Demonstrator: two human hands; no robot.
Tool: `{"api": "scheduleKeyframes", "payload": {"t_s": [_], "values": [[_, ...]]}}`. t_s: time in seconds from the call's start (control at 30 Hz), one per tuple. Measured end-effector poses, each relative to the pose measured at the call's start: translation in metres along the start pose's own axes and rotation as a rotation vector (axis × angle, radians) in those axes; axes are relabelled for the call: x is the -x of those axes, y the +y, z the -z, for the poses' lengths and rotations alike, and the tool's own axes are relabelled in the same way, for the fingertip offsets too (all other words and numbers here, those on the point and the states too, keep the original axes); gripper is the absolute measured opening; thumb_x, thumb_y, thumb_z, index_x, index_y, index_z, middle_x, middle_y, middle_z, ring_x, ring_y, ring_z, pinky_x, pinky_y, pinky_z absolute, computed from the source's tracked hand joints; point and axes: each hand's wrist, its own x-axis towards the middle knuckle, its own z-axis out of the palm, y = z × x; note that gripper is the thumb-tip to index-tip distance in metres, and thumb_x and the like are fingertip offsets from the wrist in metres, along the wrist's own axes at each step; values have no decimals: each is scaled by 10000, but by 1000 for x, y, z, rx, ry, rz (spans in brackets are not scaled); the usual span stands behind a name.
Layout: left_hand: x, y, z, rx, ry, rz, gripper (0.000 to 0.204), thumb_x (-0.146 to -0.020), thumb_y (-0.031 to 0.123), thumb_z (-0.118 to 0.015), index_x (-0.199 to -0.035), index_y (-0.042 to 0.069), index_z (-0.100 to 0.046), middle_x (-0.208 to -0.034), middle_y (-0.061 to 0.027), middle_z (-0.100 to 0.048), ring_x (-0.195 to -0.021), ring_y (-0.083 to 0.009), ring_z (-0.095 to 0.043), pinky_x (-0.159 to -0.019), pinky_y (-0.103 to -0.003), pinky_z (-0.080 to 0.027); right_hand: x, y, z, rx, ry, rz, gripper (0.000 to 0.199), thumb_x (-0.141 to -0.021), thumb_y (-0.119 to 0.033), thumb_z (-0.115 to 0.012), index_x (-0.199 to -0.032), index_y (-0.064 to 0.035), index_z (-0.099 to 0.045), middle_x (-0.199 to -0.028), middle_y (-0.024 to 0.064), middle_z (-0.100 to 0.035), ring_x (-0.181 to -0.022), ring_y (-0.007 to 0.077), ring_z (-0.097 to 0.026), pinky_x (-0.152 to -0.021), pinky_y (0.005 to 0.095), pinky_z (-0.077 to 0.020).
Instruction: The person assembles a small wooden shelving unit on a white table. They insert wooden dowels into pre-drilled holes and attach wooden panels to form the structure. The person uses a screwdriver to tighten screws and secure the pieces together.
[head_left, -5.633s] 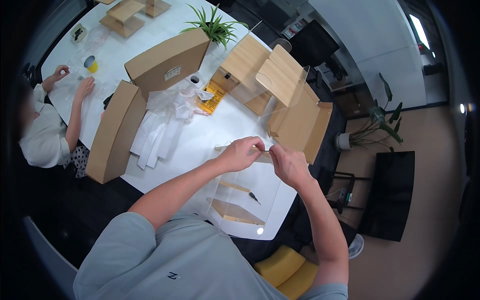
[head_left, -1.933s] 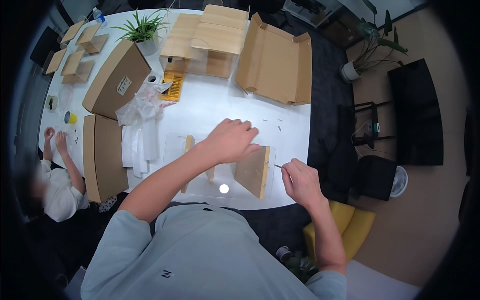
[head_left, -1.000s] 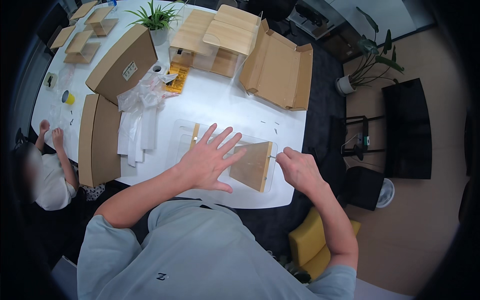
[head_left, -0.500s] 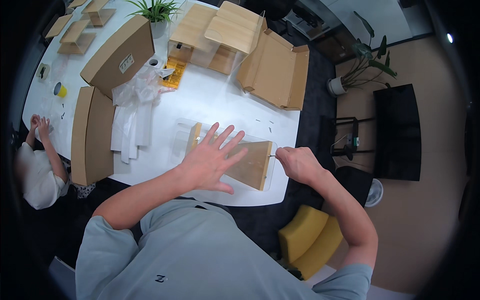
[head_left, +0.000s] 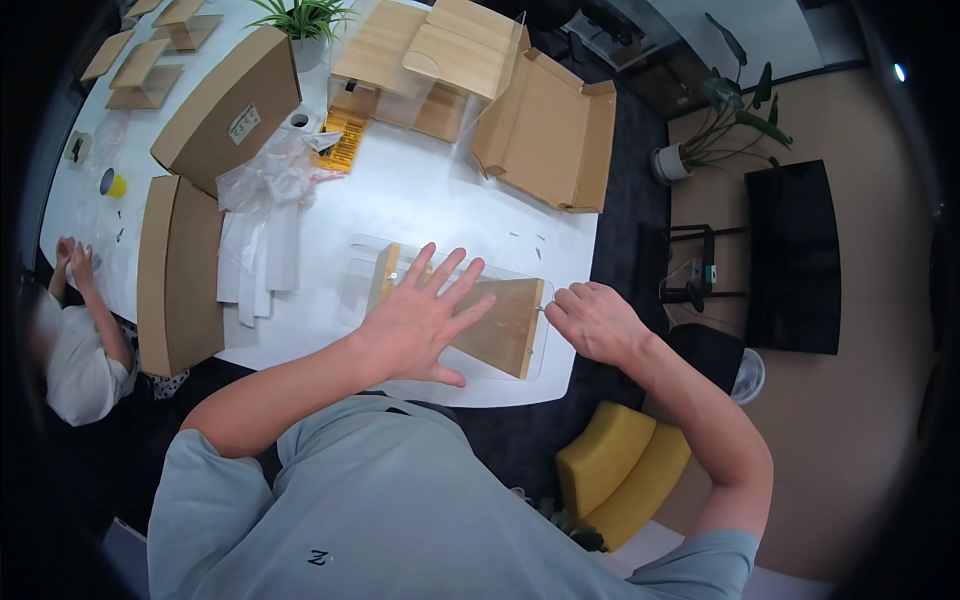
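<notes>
Since the frame 0.5 s ago, little changes: left hand (head_left: pixel 425 315) stays spread flat, fingers open, pinning the wooden panel (head_left: pixel 495 320) near the white table (head_left: pixel 440 200) front edge; right hand (head_left: pixel 592 320) fingers curl closed at its right end, contents hidden. Risk: panel sliding off the near edge; free room lies rearward

Bright, even overhead light; soft shadows; strong fisheye bend, dark rim.

left hand (head_left: pixel 420 320) hides wooden panel (head_left: pixel 500 325) middle | right hand (head_left: pixel 592 322) grip unclear
</notes>
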Motion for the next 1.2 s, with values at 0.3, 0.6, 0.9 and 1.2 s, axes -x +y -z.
{"api": "scheduleKeyframes", "payload": {"t_s": [0.3,0.6,0.9,1.2], "values": [[3,-2,-4,38,34,-5,1106,-800,835,-668,-1633,155,-408,-1706,-259,-270,-1590,-452,-224,-1281,-661,-152,-11,-8,2,-416,-128,-338,165,-964,-111,-595,-877,18,-649,-818,185,-720,-763,373,-719,-722,473,-580],[2,-2,-6,47,76,-8,1083,-794,816,-689,-1609,146,-445,-1688,-255,-314,-1578,-446,-260,-1284,-652,-162,-20,-42,1,-792,-9,-974,280,-1014,-148,-577,-860,50,-702,-801,268,-707,-804,424,-715,-753,479,-570],[5,-2,-8,15,94,-3,1065,-813,835,-653,-1607,155,-446,-1690,-247,-318,-1581,-432,-265,-1284,-647,-171,7,-23,3,-192,183,-313,40,-900,-72,-685,-871,-64,-659,-750,76,-617,-735,260,-654,-630,394,-540],[4,-1,-5,2,65,-4,1075,-818,833,-652,-1621,156,-425,-1694,-257,-301,-1583,-446,-252,-1282,-653,-170,6,-12,-9,-126,151,-209,20,-859,-76,-673,-859,-85,-655,-791,48,-592,-801,230,-613,-723,367,-537]]}}
